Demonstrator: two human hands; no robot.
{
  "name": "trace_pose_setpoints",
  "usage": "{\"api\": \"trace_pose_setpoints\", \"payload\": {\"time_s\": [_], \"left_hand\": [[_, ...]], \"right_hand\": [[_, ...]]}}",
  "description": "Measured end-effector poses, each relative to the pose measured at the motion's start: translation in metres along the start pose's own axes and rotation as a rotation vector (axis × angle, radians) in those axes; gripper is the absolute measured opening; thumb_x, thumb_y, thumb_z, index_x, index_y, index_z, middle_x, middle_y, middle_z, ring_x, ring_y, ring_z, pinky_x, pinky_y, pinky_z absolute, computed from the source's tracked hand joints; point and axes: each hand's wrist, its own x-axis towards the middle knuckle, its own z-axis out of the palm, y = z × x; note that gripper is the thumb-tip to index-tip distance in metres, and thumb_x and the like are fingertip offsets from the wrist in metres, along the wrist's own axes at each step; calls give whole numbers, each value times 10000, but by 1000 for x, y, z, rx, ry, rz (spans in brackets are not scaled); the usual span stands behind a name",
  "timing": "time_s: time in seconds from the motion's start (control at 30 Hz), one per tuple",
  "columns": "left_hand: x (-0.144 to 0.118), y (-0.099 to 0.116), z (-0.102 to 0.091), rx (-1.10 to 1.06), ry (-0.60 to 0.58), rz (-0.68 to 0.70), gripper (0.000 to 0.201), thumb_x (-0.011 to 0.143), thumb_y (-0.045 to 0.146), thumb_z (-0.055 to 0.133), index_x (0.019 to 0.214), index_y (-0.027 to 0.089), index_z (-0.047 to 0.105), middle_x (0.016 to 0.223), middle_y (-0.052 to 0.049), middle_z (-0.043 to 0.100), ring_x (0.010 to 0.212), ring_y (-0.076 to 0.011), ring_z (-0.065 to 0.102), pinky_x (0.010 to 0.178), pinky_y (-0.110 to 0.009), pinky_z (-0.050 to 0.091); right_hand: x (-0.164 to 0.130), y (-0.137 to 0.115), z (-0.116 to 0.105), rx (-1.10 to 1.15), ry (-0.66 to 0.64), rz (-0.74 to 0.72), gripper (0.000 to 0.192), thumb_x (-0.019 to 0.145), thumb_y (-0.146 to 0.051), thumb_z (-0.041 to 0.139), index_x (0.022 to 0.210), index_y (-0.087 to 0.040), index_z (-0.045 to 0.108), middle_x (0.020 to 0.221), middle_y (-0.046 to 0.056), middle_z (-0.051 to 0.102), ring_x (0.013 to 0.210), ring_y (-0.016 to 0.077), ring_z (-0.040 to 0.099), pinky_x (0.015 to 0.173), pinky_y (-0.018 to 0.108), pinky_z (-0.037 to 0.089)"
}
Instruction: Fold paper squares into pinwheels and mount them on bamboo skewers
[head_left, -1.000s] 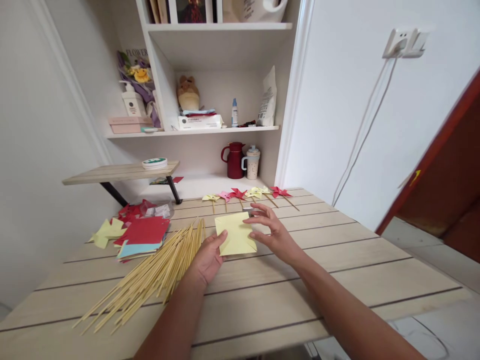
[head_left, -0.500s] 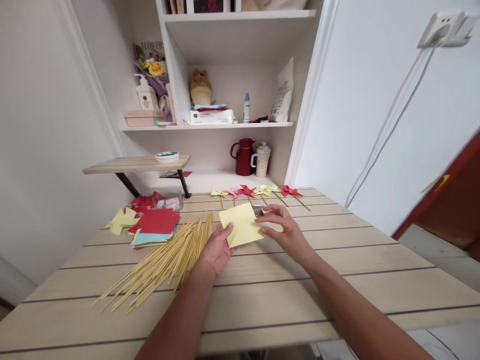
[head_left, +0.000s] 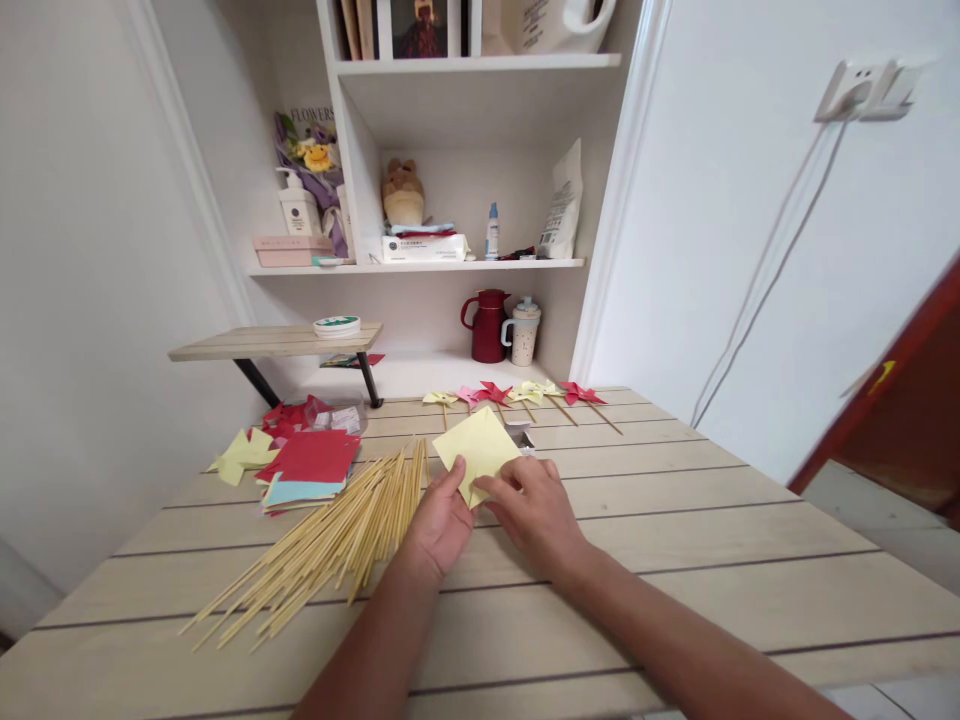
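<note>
A square sheet of pale yellow paper is held above the table, one corner pointing toward me. My left hand grips its lower left edge, thumb on top and fingers beneath. At the near corner my right hand is closed on the paper, fingertips pinching it beside the left thumb. Just behind the right hand sits a small open box, partly hidden by the paper. Left of my hands lies a fanned pile of thin wooden sticks.
Stacked coloured paper and a loose yellow cut piece lie at the left. Finished pinwheels on sticks line the table's back. Behind stand a red jug, a speckled cup and a small raised wooden stand.
My right hand has come from the sheet's right side to its near corner and closed there. The sheet has turned so a corner faces me. The camera view has tilted up slightly.
</note>
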Motion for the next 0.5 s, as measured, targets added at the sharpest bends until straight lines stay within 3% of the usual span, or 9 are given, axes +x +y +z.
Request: {"api": "trace_pose_setpoints", "payload": {"time_s": [0.27,0.5], "left_hand": [[-4,-4,3,-34,81,21,221,862,170,673,1078,136,703,1131,-114,741,1017,-196,702,866,-279,577],[-6,-6,9,-102,90,92,228,853,124,673,1076,161,702,1122,-92,743,1012,-185,701,962,-335,547]], "right_hand": [[0,6,-1,127,128,93,187,941,-197,563,832,-216,713,760,21,555,734,166,501,713,331,296],[6,6,0,369,103,390,164,910,-265,618,782,-216,708,741,16,570,732,186,545,736,347,372]]}}
